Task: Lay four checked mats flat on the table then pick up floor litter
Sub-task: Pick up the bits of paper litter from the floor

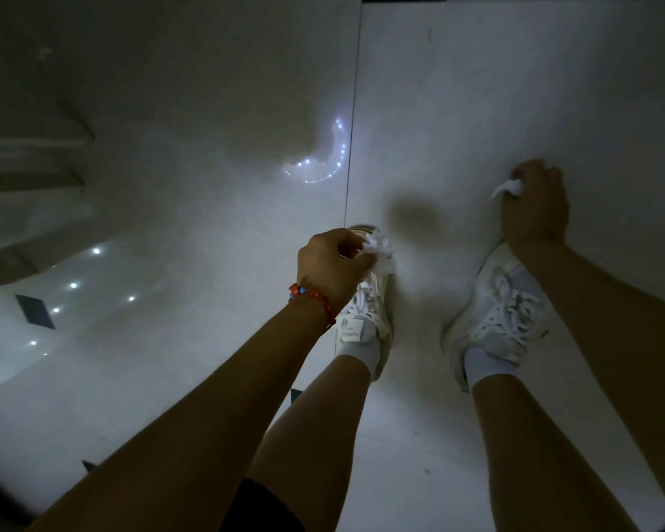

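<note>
Only one bit of print in view: a small white tag (pixel 356 332) on the tongue of the left sneaker (pixel 365 312), lettering upside down and too blurred to read. Nothing else legible anywhere.

Both bare arms reach straight down toward the floor (pixel 208 109), with the left hand (pixel 333 263) just above the toe of the left shoe (pixel 365 312), its fingers pinched shut around a crumpled white scrap (pixel 377 249). The right hand (pixel 534 209) is lower and farther forward, beyond the right shoe (pixel 496 312), knuckles up and fingers curled tight on another white scrap (pixel 509 188). A red beaded bracelet (pixel 315 301) circles the left wrist.
</note>
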A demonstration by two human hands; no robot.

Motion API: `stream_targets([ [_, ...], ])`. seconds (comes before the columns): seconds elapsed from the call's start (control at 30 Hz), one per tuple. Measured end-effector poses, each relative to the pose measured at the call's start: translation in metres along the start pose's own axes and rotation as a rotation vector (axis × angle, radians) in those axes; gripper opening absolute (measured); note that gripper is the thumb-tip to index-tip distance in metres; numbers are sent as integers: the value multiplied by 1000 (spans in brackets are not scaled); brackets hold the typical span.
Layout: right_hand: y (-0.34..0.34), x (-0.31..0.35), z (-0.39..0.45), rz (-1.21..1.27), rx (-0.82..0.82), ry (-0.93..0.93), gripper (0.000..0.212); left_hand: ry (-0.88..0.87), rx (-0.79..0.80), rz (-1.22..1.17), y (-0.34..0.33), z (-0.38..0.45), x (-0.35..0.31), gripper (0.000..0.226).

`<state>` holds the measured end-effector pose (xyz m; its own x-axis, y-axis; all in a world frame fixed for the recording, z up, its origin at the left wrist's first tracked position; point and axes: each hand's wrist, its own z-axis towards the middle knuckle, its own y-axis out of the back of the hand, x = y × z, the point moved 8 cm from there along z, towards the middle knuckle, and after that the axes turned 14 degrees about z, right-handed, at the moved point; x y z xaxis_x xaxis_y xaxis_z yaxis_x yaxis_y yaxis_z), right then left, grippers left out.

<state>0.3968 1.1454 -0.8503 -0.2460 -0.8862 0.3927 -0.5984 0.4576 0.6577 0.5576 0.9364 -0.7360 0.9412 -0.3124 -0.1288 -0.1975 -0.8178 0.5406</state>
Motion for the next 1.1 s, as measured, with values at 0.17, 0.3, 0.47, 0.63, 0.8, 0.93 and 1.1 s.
stream_targets([
  [0.17, 13, 21, -32, 167, 1, 12, 23, -2, -18, 0, 17, -19, -4, 14],
  [0.3, 53, 61, -68, 308, 18, 71, 19, -28, -67, -16, 51, -46, -21, 15],
  [0.47, 136, 115, -116, 482, -3, 99, 13, -65, -151, -97, 118, -101, -51, 7],
  [0.63, 241, 165, -169, 657, -91, 121, 12, -126, -240, -211, 191, -173, -78, 9],
  [0.8, 326, 220, -230, 746, -54, 120, 36, -158, -309, -334, 253, -258, -88, 11],
  [0.93, 380, 263, -278, 775, -59, 146, 30, -134, -328, -421, 286, -313, -76, 19],
  [1.1, 418, 311, -338, 843, -64, 170, 32, -106, -331, -501, 312, -376, -43, 23],
])
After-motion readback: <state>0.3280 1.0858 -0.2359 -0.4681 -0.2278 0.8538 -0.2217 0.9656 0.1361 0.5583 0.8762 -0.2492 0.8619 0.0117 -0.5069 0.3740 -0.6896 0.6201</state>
